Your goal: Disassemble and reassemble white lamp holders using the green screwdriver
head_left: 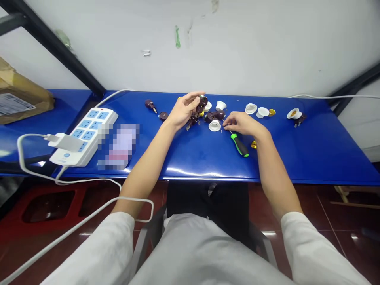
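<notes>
Between its thumb and fingers, my left hand [184, 110] holds a dark brown round part [202, 103] above a group of dark brown plug-like pieces [193, 121]. My right hand [242, 123] is closed, its fingertips low over the blue table; what they pinch, if anything, is too small to make out. Just below those fingertips lies a green and black screwdriver [240, 145]. Between the hands are a white ring-shaped part [214, 125], a white cup-like part [221, 105] and more dark brown pieces [219, 114]. A gold threaded part [253, 145] lies beside my right wrist.
White parts [263, 112] and a gold ring [272, 112] lie right of my hands, with another white part [293, 114] farther right. On the left are a power strip [89, 130] with cables, a blurred flat object [122, 144] and a cardboard package [22, 95]. A wall stands behind.
</notes>
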Demonstrator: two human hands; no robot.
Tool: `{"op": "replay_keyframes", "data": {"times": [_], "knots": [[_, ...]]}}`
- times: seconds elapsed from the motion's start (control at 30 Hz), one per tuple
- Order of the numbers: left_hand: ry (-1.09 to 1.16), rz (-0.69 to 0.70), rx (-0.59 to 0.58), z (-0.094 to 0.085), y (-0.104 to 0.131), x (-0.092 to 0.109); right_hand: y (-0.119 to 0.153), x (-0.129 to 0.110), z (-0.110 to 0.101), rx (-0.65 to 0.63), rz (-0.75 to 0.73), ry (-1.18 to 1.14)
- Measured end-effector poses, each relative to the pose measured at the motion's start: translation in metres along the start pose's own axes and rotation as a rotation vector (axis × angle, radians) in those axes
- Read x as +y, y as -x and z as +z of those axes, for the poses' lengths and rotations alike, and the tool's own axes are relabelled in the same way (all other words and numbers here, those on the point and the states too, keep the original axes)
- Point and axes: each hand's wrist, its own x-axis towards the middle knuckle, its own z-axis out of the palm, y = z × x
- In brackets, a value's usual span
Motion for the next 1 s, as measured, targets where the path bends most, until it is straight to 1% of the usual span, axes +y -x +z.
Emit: {"op": "replay_keyframes", "data": {"times": [0.23,0.37,0.47,0.6,0.67,0.77,0.87,1.0], "knots": [[0.006,-0.016,0.005,0.002,0.001,0.001,-0.007,-0.005,0.01,0.029,0.032,0.006],[0.018,-0.023,-0.007,0.002,0.002,0.002,-0.006,-0.008,0.01,0.069,0.032,-0.016],[0.007,-0.031,-0.002,0.002,0.003,0.002,-0.003,-0.013,0.004,0.159,0.026,-0.134],[-0.005,-0.061,-0.015,0.003,0.003,0.002,0.004,-0.028,-0.004,0.261,-0.002,-0.407],[-0.013,-0.066,-0.027,0.003,0.004,0.003,0.005,-0.037,-0.005,0.311,-0.017,-0.5],[-0.019,-0.065,-0.045,0.006,0.006,0.006,0.004,-0.046,0.0,0.378,-0.039,-0.583],[-0.012,-0.074,-0.057,0.011,0.008,0.008,0.0,-0.049,0.007,0.404,-0.067,-0.666],[-0.005,-0.096,-0.076,0.018,0.01,0.006,-0.003,-0.05,0.012,0.386,-0.06,-0.706]]}}
